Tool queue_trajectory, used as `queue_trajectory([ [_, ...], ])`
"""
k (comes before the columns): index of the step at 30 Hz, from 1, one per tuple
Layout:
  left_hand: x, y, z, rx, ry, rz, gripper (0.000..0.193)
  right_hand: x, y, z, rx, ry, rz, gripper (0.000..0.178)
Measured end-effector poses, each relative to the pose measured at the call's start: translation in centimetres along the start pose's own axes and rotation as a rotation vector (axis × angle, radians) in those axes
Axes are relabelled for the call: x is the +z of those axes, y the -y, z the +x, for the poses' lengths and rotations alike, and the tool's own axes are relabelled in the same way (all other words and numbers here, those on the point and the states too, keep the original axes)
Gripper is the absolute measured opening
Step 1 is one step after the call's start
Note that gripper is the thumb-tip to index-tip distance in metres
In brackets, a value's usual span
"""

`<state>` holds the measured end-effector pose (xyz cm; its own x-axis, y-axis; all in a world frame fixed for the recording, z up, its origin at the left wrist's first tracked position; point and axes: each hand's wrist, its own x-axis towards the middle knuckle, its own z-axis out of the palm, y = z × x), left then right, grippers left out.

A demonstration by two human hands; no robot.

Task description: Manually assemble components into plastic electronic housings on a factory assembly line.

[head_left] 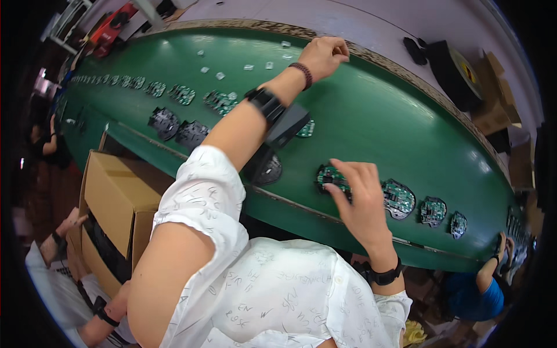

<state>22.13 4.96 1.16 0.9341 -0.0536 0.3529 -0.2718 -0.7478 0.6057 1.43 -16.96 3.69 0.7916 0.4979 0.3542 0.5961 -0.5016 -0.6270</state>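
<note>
Note lettered white shirt (pixel 284 284), curled left hand (pixel 321 57) (contents indistinct), right hand (pixel 364 202) around circuit board (pixel 329 176) (grip unclear, long axis part-hidden).

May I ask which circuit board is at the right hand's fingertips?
The leftmost board of four at right; the other three lie rightward of the right hand.

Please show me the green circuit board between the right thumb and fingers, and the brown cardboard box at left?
Green circuit board (pixel 331 176): head view, its green face.
Brown cardboard box (pixel 108 203): head view, left panel.
</note>
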Motion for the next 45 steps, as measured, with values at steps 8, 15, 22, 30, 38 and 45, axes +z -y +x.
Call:
queue_trajectory([
  [8,-12.1,-3.7,-17.2,0.009,-0.063,-0.278,0.008,8.6,3.9,4.1,-0.181,0.212,-0.001,0.085],
  [15,-12.4,-2.4,-23.4,-0.041,-0.091,-0.094,0.011,10.2,3.8,4.5,-0.126,0.236,-0.030,0.094],
  [22,-10.3,-3.6,-23.3,0.087,0.069,-0.036,0.015,6.4,2.2,4.4,-0.171,0.389,-0.044,0.103],
  [30,-7.6,-4.1,-22.6,0.153,0.211,0.027,0.013,4.9,1.1,4.0,-0.145,0.396,0.013,0.103],
  [38,-7.3,-4.3,-22.3,0.144,0.225,0.024,0.014,5.0,0.9,3.7,-0.112,0.385,0.050,0.100],
  [45,-7.5,-4.2,-22.3,0.126,0.233,0.005,0.017,4.7,0.3,4.2,-0.095,0.363,0.096,0.091],
])
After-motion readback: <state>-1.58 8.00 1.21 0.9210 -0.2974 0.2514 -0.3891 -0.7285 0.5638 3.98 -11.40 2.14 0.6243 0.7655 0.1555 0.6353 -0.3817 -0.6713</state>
